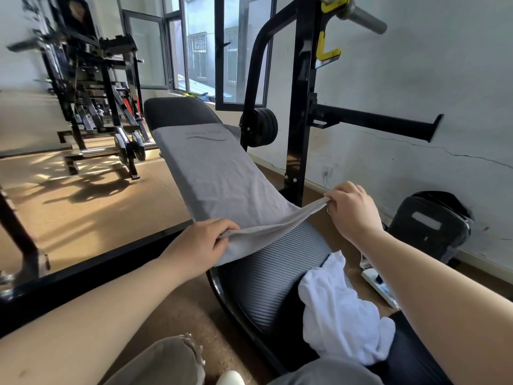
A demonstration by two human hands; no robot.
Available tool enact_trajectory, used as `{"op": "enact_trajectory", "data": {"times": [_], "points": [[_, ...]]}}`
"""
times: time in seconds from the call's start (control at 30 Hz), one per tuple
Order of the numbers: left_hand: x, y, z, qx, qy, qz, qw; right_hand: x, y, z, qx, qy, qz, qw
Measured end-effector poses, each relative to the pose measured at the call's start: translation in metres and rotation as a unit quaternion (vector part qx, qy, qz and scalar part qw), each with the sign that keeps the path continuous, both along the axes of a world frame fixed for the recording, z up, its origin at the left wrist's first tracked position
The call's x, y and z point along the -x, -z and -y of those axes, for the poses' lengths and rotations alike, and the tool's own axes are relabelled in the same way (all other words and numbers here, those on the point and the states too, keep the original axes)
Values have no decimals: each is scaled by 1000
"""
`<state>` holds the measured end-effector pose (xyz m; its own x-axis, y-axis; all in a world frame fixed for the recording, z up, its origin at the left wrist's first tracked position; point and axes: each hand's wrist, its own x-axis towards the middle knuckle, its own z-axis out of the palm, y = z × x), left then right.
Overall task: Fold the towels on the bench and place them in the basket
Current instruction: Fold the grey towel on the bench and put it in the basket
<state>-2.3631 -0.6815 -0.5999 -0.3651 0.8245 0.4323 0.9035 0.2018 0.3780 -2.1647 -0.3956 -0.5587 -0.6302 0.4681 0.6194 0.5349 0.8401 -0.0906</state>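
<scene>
Pinching grey towel (222, 173) near corners with left hand (200, 245) and right hand (352, 209) above bench (277, 273); white towel (341, 309) bunched on bench.

Grey towel (219, 173) blankets the bench's (177, 111) middle, pad beneath out of sight! Its upside-down print is only partly readable. Left hand's (200, 245) fingertips curl away into the cloth. Right forearm (433, 290) blocks a pale floor object (374, 282), unidentifiable. Far machine (91, 79) is blurred; barbell (363, 16) runs off the top.
</scene>
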Motion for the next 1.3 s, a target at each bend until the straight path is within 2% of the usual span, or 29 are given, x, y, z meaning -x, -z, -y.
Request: {"op": "enact_trajectory", "data": {"times": [0.2, 0.47, 0.67, 1.3], "points": [[29, -14, 3, -81, -60, 22, 995, 38, -13, -1, 98, -7, -70, 993], [71, -35, 6, -170, -169, 124, 963, 103, -38, 2, 214, -28, -193, 957], [100, -45, 4, -192, -186, 136, 954, 150, -41, -2, 282, -52, -232, 929], [231, -90, -39, -209, -258, 87, 939, 309, -72, -46, 303, -83, -236, 920]]}}
